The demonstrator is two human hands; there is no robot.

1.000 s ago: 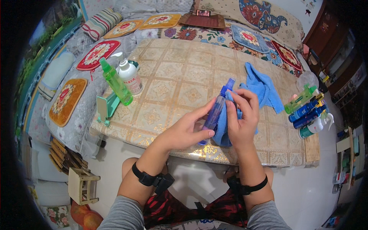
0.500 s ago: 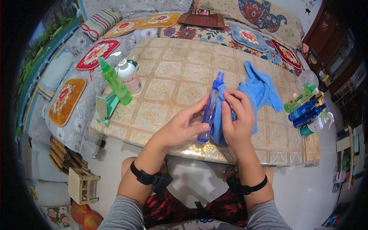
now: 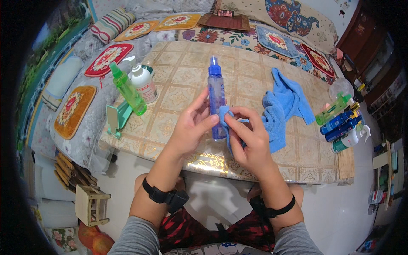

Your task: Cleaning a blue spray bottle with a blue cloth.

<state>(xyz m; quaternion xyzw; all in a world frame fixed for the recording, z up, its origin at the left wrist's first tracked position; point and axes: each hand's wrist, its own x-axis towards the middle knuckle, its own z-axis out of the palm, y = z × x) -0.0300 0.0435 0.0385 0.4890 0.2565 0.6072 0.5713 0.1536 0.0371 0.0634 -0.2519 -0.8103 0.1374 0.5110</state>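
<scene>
My left hand [image 3: 194, 126] is closed around a slim see-through blue spray bottle [image 3: 216, 89], held upright over the near middle of the table. In my right hand [image 3: 250, 138] a bunched corner of a blue cloth [image 3: 276, 125] is pinched, and that corner presses against the bottle's lower right side. The rest of the cloth trails to the right across the table. To the left stand a green spray bottle [image 3: 128, 91] and a white pump bottle [image 3: 143, 83], with a mint-green stand [image 3: 119, 119] in front of them.
The table [image 3: 191, 63] has a patterned beige covering. At its right edge several bottles cluster, among them a green bottle [image 3: 333, 110], blue bottles [image 3: 342, 126] and a white trigger sprayer [image 3: 346, 141]. A wooden stool [image 3: 91, 206] stands on the floor at lower left.
Both hands have shifted left, and the blue bottle has moved left and up with my left hand. The cloth corner has moved lower on the bottle, and more cloth now stretches out at right.
</scene>
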